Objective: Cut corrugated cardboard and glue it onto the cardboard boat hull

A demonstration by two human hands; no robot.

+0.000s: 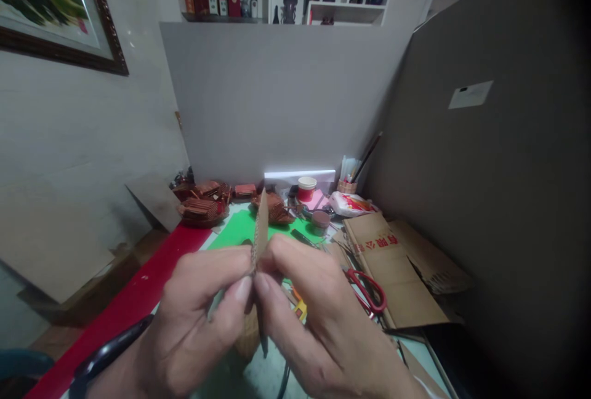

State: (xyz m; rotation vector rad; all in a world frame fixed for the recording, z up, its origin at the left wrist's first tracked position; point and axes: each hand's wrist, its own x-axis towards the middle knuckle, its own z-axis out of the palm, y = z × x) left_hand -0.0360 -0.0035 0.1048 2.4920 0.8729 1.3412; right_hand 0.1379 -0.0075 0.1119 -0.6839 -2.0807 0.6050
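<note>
Between my two hands a narrow piece of corrugated cardboard (pixel 261 226) stands upright, edge towards me. My left hand (pixel 203 313) pinches its lower left side between thumb and forefinger. My right hand (pixel 305 306) grips the same piece from the right, thumb tips almost meeting. A dark, thin pointed end shows below my fingers; I cannot make out what it belongs to. Just right of my right hand lie red-handled scissors (pixel 369 291). Part of a yellow tool (pixel 300 310) shows behind my right fingers.
Brown layered models (pixel 203 208) stand at the back left by a green sheet (pixel 235 229). A red and white cup (pixel 306 189), a small jar (pixel 321 221) and a tissue pack (pixel 353 204) sit at the back. Flattened cardboard (pixel 397 276) covers the right side, beside a grey partition (pixel 484 189).
</note>
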